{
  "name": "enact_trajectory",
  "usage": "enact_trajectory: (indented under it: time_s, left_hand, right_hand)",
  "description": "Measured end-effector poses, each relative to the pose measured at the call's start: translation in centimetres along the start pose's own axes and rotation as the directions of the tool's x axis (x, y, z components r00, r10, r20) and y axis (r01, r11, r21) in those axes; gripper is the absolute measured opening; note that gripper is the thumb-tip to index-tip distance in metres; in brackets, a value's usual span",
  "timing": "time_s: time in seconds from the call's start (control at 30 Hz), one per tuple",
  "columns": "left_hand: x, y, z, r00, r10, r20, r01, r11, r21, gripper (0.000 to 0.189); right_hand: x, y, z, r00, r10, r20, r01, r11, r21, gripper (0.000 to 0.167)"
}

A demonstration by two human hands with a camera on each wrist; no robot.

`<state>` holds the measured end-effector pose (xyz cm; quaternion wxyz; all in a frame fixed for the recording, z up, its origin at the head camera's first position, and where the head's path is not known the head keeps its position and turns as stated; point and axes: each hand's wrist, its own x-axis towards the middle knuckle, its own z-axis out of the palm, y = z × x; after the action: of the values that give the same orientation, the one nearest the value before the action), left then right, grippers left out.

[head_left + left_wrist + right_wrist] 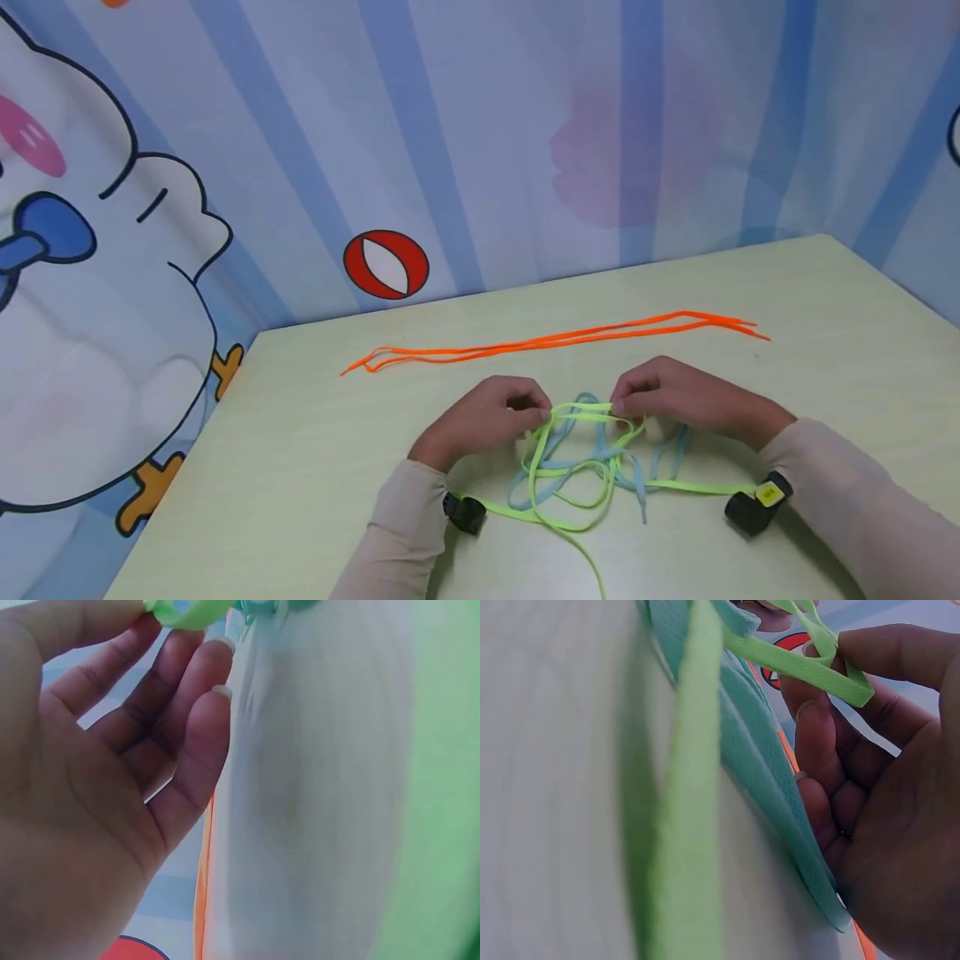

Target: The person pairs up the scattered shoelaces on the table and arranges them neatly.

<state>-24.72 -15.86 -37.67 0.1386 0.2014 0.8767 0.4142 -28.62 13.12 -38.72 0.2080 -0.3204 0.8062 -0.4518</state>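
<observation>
Neon-green shoelace (592,407), stretched between my left grip (487,417) and my right grip (690,404), each pinching it; rest loops loosely over tabletop (285,467). Light-blue shoelace (640,483) tangled among its loops. Farther back, orange shoelace strands (487,349) lie stretched out, roughly side by side; striped backdrop (517,167) behind.

The surface (262,467) is bright, with soft shadows on it; in the left-wrist view, green lace (442,787) over it is blurred.
</observation>
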Motion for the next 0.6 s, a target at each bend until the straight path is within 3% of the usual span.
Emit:
enact_trajectory:
  time_s: [0.3, 0.47, 0.6]
  left_hand:
    - [-0.10, -0.17, -0.27, 0.998, 0.065, -0.020, -0.065, 0.997, -0.032, 0.011]
    - [-0.07, -0.28, -0.30, 0.997, 0.073, 0.003, -0.072, 0.988, -0.137, 0.014]
    - [-0.08, -0.24, -0.32, 0.996, 0.086, 0.008, -0.083, 0.976, -0.200, 0.013]
  right_hand:
    - [0.00, 0.06, -0.08, 0.999, -0.033, -0.017, 0.034, 0.999, 0.024, 0.021]
    - [0.05, 0.20, -0.15, 0.999, -0.049, -0.022, 0.050, 0.998, 0.027, 0.021]
    - [0.05, 0.41, -0.39, 0.994, -0.076, -0.073, 0.080, 0.995, 0.052, 0.021]
